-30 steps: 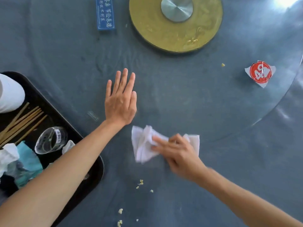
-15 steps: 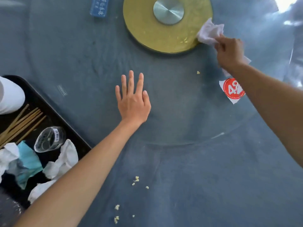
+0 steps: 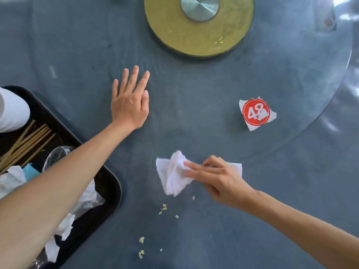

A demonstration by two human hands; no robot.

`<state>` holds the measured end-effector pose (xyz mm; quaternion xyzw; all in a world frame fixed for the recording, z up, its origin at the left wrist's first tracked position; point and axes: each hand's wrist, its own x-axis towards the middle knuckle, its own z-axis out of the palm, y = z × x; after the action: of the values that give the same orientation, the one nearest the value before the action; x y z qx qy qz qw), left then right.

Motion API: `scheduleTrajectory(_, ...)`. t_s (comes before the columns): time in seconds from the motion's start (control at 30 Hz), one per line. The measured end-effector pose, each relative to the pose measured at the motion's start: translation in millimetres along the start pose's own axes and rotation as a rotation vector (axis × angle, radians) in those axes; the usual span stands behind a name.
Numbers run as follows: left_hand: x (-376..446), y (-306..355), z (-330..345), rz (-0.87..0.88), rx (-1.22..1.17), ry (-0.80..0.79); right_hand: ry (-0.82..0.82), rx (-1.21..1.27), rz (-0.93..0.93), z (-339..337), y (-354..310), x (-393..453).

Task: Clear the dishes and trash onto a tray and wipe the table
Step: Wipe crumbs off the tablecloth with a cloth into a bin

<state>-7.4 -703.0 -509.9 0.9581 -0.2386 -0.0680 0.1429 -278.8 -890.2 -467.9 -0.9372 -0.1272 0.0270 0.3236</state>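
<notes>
Half a second earlier at the gold turntable base, the right hand had returned, pressing the white cloth on the counter near crumbs; left hand lay flat, spread, beside the tray.

We can read one marking: a torn white paper scrap lying on the counter carries a red circle with the white number "48", the second digit partly broken by a tear. We also see a barcode label on a clear plastic piece in the tray, mostly hidden by the arm and too small to read.
</notes>
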Motion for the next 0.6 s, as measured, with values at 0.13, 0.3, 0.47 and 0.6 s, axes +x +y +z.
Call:
scheduleTrajectory(0.13, 2, 27, -8, -0.051, -0.057, -0.011, 0.327, -0.023, 0.176, -57, 39, 68)
scheduleTrajectory(0.3, -26, 82, 18, -0.107, -0.144, -0.037, 0.455, -0.254, 0.56, -131, 152, 174)
scheduleTrajectory(0.47, -22, 58, 29, -0.034, -0.024, 0.023, 0.363, -0.371, 0.559, -81, 139, 178)
scheduleTrajectory(0.6, -12, 32, 23, 0.021, -0.027, 0.015, 0.272, -0.255, 0.29, -18, 68, 108)
